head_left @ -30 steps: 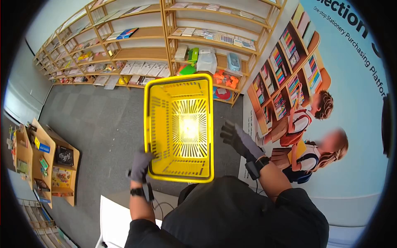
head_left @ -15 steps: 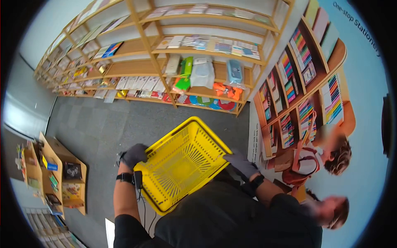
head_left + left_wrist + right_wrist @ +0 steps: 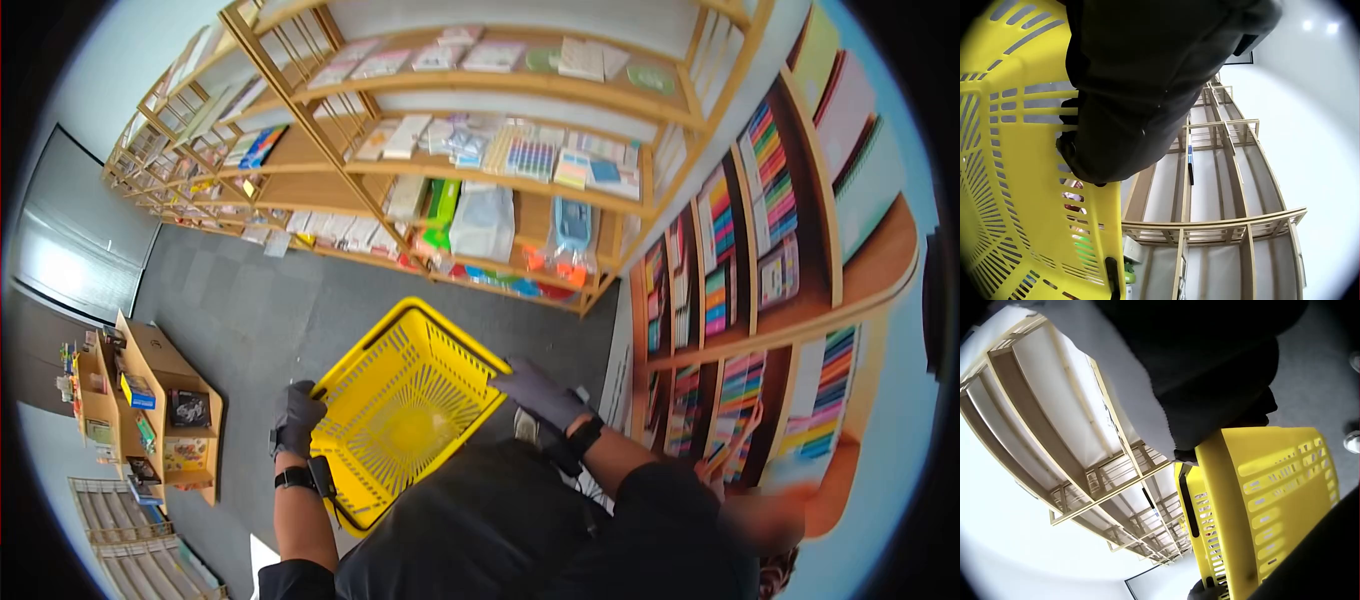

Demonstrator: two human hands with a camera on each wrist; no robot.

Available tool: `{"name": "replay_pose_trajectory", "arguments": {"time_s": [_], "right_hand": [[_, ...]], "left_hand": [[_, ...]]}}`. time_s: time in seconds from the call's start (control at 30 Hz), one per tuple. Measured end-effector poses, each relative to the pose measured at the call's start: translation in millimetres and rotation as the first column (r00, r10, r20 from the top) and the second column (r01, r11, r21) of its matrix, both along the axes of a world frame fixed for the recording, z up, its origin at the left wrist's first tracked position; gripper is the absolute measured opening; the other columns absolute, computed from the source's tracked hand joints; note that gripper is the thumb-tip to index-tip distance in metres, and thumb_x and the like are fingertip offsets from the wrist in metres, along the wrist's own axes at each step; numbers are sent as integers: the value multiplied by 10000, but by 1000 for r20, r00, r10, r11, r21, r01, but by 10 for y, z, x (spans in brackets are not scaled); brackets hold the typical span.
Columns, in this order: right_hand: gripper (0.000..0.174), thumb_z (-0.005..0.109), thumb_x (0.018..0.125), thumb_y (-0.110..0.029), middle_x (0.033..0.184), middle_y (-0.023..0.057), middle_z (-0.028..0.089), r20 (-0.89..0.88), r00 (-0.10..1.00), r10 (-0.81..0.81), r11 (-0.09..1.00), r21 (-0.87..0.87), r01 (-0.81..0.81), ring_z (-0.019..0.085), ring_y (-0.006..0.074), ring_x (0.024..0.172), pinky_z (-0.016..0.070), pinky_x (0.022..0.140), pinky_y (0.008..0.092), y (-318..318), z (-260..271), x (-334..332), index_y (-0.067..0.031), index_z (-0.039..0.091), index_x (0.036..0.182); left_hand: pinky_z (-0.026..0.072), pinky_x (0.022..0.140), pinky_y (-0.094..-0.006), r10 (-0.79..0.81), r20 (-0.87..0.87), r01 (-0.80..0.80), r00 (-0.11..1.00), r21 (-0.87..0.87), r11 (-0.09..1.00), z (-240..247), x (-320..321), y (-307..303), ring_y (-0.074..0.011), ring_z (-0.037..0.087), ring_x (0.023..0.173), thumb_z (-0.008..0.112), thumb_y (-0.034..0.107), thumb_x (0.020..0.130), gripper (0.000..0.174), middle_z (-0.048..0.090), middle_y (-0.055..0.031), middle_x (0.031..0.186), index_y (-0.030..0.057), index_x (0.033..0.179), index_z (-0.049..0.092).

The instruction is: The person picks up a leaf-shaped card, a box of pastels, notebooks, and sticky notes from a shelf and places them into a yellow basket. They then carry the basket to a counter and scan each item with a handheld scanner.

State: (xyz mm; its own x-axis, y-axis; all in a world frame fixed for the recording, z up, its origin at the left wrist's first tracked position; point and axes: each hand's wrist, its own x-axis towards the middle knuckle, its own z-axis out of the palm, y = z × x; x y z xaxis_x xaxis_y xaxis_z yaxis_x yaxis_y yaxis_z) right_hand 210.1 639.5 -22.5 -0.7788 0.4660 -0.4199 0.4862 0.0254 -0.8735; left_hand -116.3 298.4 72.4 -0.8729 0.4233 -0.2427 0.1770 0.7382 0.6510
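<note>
A yellow plastic shopping basket point(image 3: 400, 410) with slotted walls and bottom hangs tilted in front of the body, its open top facing up. My gloved left hand point(image 3: 298, 420) grips the rim on the left side. On the opposite side, my gloved right hand point(image 3: 542, 393) holds the rim near a corner. In the left wrist view the dark left glove point(image 3: 1135, 87) curls over the edge of the basket point(image 3: 1035, 169). The right wrist view has the right glove point(image 3: 1210, 381) at the rim of the basket point(image 3: 1285, 506), with its fingertips partly hidden.
Wooden shelves point(image 3: 440, 180) with notebooks, packets and bags run along the wall ahead. A low wooden display stand point(image 3: 175, 420) is at the left on the grey floor point(image 3: 250, 290). A printed wall poster point(image 3: 750, 260) of bookshelves stands close on the right.
My right hand has come from apart onto the basket's rim. The basket has turned and lowered toward the body, then shifted slightly left. The view has moved closer to the shelves and poster.
</note>
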Motion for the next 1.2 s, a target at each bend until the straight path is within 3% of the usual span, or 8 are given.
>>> {"name": "replay_pose_trajectory", "arguments": {"time_s": [0.27,0.37,0.53,0.63,0.93,1.07,1.17,1.2], "right_hand": [[413,762,912,-278,982,230,782,28,1000,-12,1000,7,12,774,315,909,568,804,408,463,-86,-417,61,756,1147],[412,733,939,-186,989,146,797,122,992,-34,998,48,28,748,226,855,560,754,351,620,132,-606,41,716,1283],[413,719,931,-144,1011,152,798,148,957,-249,966,115,234,756,229,886,571,793,342,492,240,-944,75,702,1281],[424,717,923,-133,1047,159,799,-86,897,-435,901,-29,434,766,236,916,581,821,339,376,152,-1221,120,683,1261],[415,722,897,-167,1054,220,784,76,866,-495,848,262,461,774,273,942,577,810,338,-205,1385,-2335,119,698,1196],[407,734,865,-235,981,201,785,122,958,-259,890,415,188,766,296,899,565,755,357,32,1005,-2652,33,746,1172],[383,729,841,-260,926,169,786,291,957,-3,914,389,-115,761,280,870,562,718,392,201,1031,-2954,9,764,1111],[380,727,833,-267,912,173,781,320,947,36,943,304,-139,760,283,859,563,713,400,83,1120,-3008,7,767,1094]], "left_hand": [[599,797,-398,-197,-84,167,977,-279,945,258,-607,627,-274,787,904,732,-2,770,395,816,-179,981,-24,1159,797],[611,839,-401,-201,246,265,948,-266,927,657,-965,1001,-303,794,967,757,-4,749,446,821,-202,1030,-20,1192,800],[612,865,-400,-370,178,401,912,-197,895,-194,-2222,1000,-318,791,1016,770,-25,736,475,816,-214,1091,-12,1210,797],[614,889,-399,-295,81,300,952,-61,952,-705,-2842,1033,-337,786,1045,765,-53,726,522,807,-219,1156,-16,1247,781],[619,888,-409,-309,183,303,933,63,951,-1413,-3817,807,-345,789,1043,778,5,741,518,801,-240,1135,-2,1259,782],[621,877,-414,-491,81,495,868,-239,835,-867,-3906,817,-349,794,1013,766,94,761,406,793,-259,1061,7,1155,812],[622,876,-442,-850,89,707,520,-603,370,-550,-3964,1301,-379,786,998,759,200,742,351,773,-272,1025,30,1041,827],[622,876,-442,-861,86,720,501,-594,360,-723,-3973,1336,-379,786,998,759,200,742,351,773,-272,1025,30,1041,827]]}}
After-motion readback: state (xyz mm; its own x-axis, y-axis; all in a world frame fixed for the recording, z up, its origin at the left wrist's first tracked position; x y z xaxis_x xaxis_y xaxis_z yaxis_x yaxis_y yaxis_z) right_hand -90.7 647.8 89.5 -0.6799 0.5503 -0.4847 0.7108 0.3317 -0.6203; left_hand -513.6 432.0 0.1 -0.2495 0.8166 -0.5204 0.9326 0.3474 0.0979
